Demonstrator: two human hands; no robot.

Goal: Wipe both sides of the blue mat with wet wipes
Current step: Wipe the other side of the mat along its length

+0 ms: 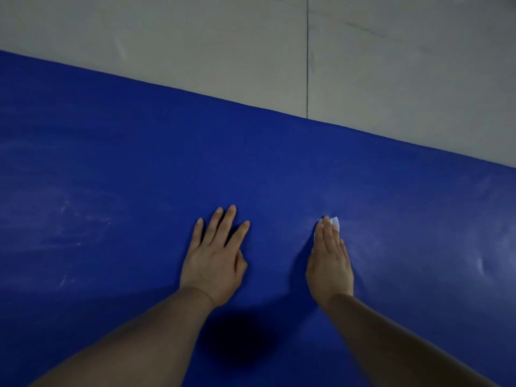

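The blue mat (139, 169) lies flat and fills most of the view, with faint pale streaks on its left and right parts. My left hand (215, 258) rests flat on the mat with its fingers spread. To its right, my right hand (331, 261) presses a white wet wipe (333, 222) onto the mat with straight fingers held together. Only the wipe's tip shows past the fingertips; the rest is hidden under the hand.
Grey floor tiles (195, 46) lie beyond the mat's far edge, which runs diagonally from upper left to right. A dark tile joint (307, 57) runs straight away from the mat. My head's shadow (237, 339) falls on the mat between my forearms.
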